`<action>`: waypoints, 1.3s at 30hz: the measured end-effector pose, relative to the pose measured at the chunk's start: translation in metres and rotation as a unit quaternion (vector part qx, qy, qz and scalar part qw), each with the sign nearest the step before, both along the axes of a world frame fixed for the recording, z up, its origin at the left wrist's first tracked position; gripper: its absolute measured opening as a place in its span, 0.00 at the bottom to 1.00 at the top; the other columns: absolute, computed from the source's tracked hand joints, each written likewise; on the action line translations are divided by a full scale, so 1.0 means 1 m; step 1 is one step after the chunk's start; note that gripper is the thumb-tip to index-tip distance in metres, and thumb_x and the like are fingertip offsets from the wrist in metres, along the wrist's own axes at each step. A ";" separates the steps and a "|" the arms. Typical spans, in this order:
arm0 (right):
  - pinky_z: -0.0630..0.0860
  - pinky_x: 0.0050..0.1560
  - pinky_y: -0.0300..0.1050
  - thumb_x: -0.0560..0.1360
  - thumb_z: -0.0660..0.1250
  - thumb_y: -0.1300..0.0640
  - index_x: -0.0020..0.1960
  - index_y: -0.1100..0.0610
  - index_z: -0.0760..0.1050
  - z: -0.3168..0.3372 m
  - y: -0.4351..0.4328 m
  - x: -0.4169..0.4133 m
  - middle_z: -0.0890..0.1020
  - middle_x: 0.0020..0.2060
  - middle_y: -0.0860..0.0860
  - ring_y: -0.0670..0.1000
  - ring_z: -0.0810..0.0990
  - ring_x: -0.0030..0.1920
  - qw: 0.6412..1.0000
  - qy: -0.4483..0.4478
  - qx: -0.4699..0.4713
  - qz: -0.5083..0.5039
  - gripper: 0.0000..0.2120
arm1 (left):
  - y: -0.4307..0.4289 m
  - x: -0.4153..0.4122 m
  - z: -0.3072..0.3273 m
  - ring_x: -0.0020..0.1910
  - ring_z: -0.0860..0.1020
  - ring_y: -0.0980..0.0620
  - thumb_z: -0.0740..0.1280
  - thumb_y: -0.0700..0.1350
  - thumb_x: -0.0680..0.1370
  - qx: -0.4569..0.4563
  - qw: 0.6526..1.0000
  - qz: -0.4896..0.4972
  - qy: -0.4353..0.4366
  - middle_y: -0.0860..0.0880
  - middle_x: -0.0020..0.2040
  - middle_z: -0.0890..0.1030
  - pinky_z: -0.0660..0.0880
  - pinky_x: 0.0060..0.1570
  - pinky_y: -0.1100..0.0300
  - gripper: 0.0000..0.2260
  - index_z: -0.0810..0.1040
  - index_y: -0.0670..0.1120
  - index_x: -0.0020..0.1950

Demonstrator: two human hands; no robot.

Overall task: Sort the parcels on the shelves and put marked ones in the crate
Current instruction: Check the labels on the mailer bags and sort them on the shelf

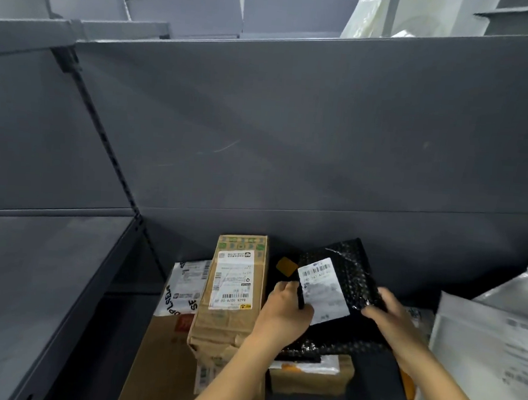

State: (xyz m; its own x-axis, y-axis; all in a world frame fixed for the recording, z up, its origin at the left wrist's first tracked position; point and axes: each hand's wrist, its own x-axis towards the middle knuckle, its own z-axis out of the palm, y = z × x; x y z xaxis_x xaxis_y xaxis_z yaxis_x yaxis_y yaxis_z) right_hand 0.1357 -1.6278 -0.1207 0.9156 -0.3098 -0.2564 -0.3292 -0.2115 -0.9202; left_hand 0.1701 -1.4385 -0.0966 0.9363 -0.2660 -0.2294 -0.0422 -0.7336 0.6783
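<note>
A black bubble mailer (353, 270) with a white barcode label (322, 289) is held tilted above the parcels on the lower shelf. My left hand (288, 309) grips its left edge, thumb on the label side. On the mailer's lower right edge my right hand (387, 313) holds it with curled fingers. Left of the mailer a long brown cardboard box (234, 291) with a white shipping label lies lengthwise. A white poly bag (185, 285) with black lettering lies further left. A small brown box (309, 376) sits under the mailer. No crate is in view.
A grey shelf board (41, 278) juts out at the left beside a slotted upright (115, 161). The grey back panel (292, 133) rises behind the parcels. White poly bags (490, 347) are stacked at the right. A flat brown carton (158, 358) lies under the long box.
</note>
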 end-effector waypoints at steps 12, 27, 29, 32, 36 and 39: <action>0.72 0.44 0.45 0.75 0.62 0.66 0.56 0.55 0.74 -0.029 0.002 0.007 0.80 0.48 0.53 0.51 0.78 0.49 0.997 0.055 0.060 0.010 0.13 | 0.006 0.004 -0.019 0.66 0.71 0.47 0.60 0.48 0.80 0.040 0.999 -0.013 0.029 0.45 0.72 0.65 0.71 0.59 0.58 0.22 0.64 0.43 0.73; 0.71 0.56 0.46 0.75 0.67 0.58 0.71 0.56 0.64 -0.046 -0.005 0.010 0.74 0.62 0.51 0.53 0.75 0.61 0.996 0.080 0.043 -0.005 0.25 | -0.006 0.003 -0.040 0.69 0.65 0.44 0.60 0.46 0.78 0.112 0.993 -0.020 0.011 0.45 0.72 0.62 0.68 0.65 0.52 0.22 0.64 0.44 0.72; 0.66 0.65 0.47 0.75 0.67 0.56 0.74 0.57 0.60 -0.041 -0.006 0.010 0.68 0.69 0.53 0.54 0.68 0.69 0.999 0.033 -0.008 -0.032 0.30 | -0.012 0.003 -0.038 0.71 0.62 0.44 0.60 0.49 0.78 0.116 0.993 -0.010 -0.018 0.46 0.73 0.61 0.66 0.67 0.52 0.26 0.59 0.47 0.75; 0.64 0.69 0.49 0.75 0.67 0.59 0.73 0.59 0.60 -0.029 -0.014 0.007 0.68 0.69 0.55 0.54 0.67 0.70 0.995 -0.020 -0.077 -0.053 0.29 | -0.031 0.002 -0.029 0.73 0.59 0.46 0.58 0.54 0.79 0.093 0.991 -0.025 -0.088 0.48 0.76 0.58 0.62 0.70 0.52 0.29 0.54 0.48 0.77; 0.69 0.67 0.53 0.73 0.66 0.54 0.70 0.52 0.66 -0.024 -0.046 -0.015 0.73 0.65 0.51 0.54 0.71 0.67 0.986 -0.042 -0.142 -0.071 0.26 | -0.077 0.000 -0.017 0.76 0.54 0.49 0.58 0.57 0.79 0.051 0.985 -0.093 -0.133 0.50 0.77 0.56 0.57 0.73 0.52 0.30 0.55 0.49 0.77; 0.67 0.67 0.52 0.74 0.67 0.55 0.72 0.55 0.64 -0.026 -0.082 -0.048 0.71 0.67 0.56 0.58 0.69 0.68 0.974 0.013 -0.180 -0.139 0.27 | -0.124 -0.009 -0.017 0.76 0.54 0.49 0.57 0.58 0.79 0.058 0.975 -0.166 -0.137 0.51 0.77 0.55 0.55 0.74 0.52 0.30 0.54 0.51 0.78</action>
